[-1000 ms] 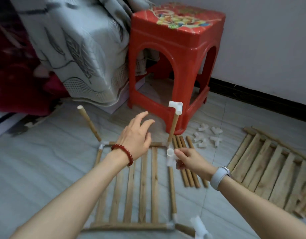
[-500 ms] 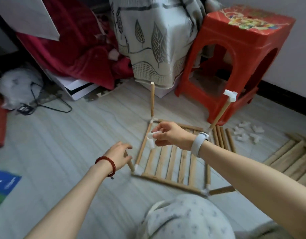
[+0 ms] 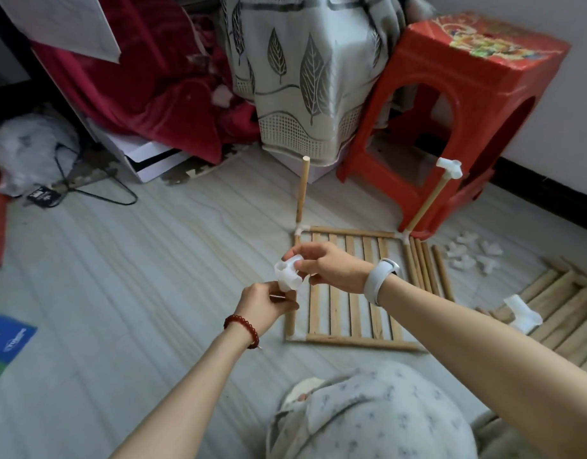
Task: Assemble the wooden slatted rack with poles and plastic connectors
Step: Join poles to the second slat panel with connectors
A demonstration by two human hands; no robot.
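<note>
A wooden slatted panel (image 3: pixel 351 293) lies on the floor with white connectors at its corners. An upright pole (image 3: pixel 301 193) stands at its far-left corner. The far-right pole (image 3: pixel 428 207) leans and carries a white connector (image 3: pixel 449 167) on top. My right hand (image 3: pixel 325 265) pinches a white plastic connector (image 3: pixel 287 276) over the near-left corner. My left hand (image 3: pixel 267 301) grips the top of the near-left pole (image 3: pixel 290 323) just beneath that connector. Whether connector and pole touch is hidden by my fingers.
Loose poles (image 3: pixel 424 266) lie along the panel's right side, with several spare connectors (image 3: pixel 467 255) beyond them. A second slatted panel (image 3: pixel 567 309) lies at right, a white connector (image 3: pixel 522 314) in front of it. A red plastic stool (image 3: pixel 451 94) stands behind. My knee (image 3: pixel 368 412) is below.
My left hand has moved right and now holds the near-left pole's top. My right hand has lowered the connector slightly onto that spot.
</note>
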